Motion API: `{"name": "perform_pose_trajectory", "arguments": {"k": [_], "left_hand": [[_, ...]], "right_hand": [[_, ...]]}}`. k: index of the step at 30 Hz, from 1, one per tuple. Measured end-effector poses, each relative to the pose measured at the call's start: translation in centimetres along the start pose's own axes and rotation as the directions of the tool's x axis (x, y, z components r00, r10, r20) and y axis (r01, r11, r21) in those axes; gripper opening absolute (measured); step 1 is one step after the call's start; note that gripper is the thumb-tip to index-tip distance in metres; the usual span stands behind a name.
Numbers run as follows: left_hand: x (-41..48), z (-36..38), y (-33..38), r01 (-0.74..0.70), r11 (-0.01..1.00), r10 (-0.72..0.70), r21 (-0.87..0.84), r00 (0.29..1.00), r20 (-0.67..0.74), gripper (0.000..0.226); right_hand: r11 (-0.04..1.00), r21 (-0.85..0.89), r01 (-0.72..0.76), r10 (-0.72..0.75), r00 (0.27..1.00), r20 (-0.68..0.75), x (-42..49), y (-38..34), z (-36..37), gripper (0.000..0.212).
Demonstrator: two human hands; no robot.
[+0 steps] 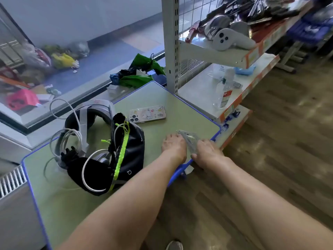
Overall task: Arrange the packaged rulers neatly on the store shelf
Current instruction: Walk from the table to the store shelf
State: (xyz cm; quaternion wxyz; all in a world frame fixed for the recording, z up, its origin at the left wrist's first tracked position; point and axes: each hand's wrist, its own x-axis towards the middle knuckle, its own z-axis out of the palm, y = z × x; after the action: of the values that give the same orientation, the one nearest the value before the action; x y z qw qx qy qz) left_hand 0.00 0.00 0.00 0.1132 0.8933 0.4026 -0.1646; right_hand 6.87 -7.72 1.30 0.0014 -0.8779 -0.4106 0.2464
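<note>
In the head view, both bare forearms reached out over the near right corner of a green table (182, 107) with a blue rim. A clear packet of rulers (189, 140) lay flat on that corner, between the two hands, with see-through triangle shapes showing faintly inside it.

The left hand (173, 145) lay palm down on the tabletop at the packet's left side, fingers fairly straight and together, touching or almost touching its edge. The right hand (208, 150) covered the packet's near right part. Its fingers curled over the top and its thumb sat at the near edge by the table rim, pinching the packet.

To the left on the table sat a black pouch (128, 147) with a neon-yellow zip, a grey headset (93, 112) behind it and a white cable (72, 134) looped round both. A phone (147, 114) in a cartoon-printed case lay face down farther back.

Just right of the table stood a white shelf unit (171, 42). Its upper shelf carried a white controller (232, 39) and, farther back, a heap of dark packets (261, 9). The shelf below held a clear bottle (224, 92) lying on its side. Motion blur softened the fine detail.
</note>
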Motion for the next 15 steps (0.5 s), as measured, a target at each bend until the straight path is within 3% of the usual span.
{"name": "perform_pose_trajectory", "arguments": {"k": [9,15], "left_hand": [[4.6,0.0,0.2,-0.047,0.998,0.047,0.031,0.999,-0.002,0.053],[6.5,0.2,0.3,-0.201,0.978,0.203,0.060,0.979,-0.023,0.042]], "right_hand": [[0.998,-0.065,-0.025,0.029,0.998,0.050,5.0,0.1,0.8,0.046],[0.996,-0.083,-0.032,0.037,0.998,0.052,7.1,0.4,1.3,0.049]]}}
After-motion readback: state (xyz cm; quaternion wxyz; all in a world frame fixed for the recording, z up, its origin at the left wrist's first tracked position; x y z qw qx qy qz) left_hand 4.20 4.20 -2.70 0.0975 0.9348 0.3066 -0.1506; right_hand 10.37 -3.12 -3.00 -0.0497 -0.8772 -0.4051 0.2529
